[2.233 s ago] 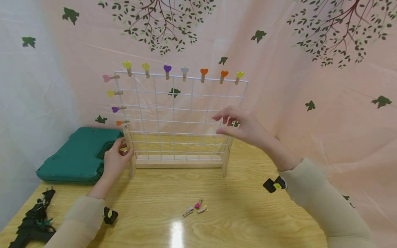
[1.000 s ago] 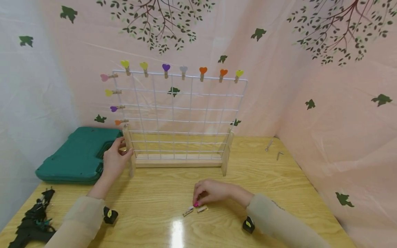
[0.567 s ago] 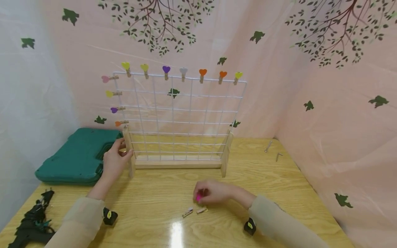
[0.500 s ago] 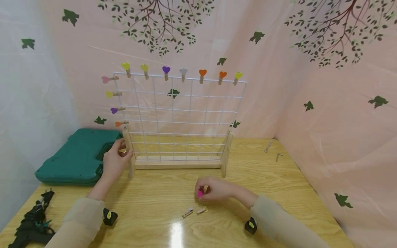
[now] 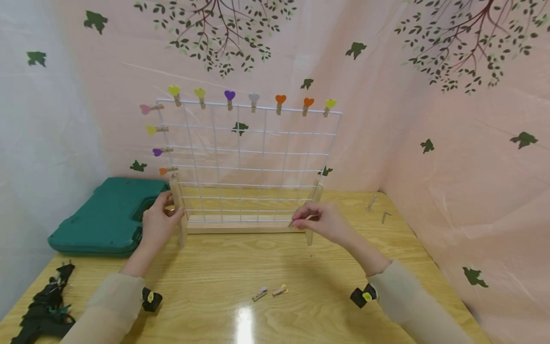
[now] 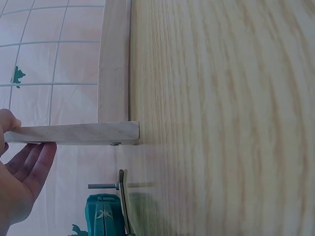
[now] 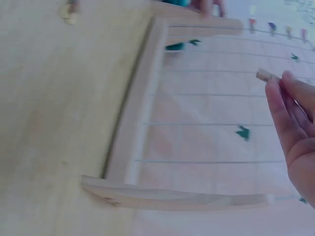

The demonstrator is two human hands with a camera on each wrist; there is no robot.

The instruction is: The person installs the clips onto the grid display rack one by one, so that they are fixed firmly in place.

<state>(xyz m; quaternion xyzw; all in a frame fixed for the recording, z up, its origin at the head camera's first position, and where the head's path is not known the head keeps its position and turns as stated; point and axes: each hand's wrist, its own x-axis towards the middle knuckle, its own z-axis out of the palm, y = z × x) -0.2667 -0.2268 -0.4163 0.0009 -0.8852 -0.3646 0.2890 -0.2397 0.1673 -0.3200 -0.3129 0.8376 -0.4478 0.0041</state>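
My right hand (image 5: pixel 324 222) pinches a small wooden clothespin (image 7: pixel 263 74) with a pink heart on it. It is raised in front of the stand's lower right corner. My left hand (image 5: pixel 160 220) grips the left wooden post (image 6: pixel 88 133) of the stand, thumb on one side and fingers on the other. The stand carries a white wire grid (image 5: pixel 215 103). Heart-topped clothespins line the grid's top wire, among them a purple one (image 5: pixel 229 96), and its left side, where a pink one (image 5: pixel 147 109) sits highest. On the table lie a clothespin with a pale heart (image 5: pixel 259 294) and one with a yellow heart (image 5: pixel 280 290).
A green case (image 5: pixel 103 215) lies behind my left hand. A black object with a pronged tip (image 5: pixel 47 306) is at the table's left edge. A bolt (image 5: pixel 372 202) and a hex key (image 5: pixel 386 216) lie at the back right. A patterned cloth (image 5: pixel 386 95) hangs behind.
My right hand went from the grid's right side down to the table, picked up the pink-heart clothespin and raised it toward the stand's lower right. My left hand stayed on the post.
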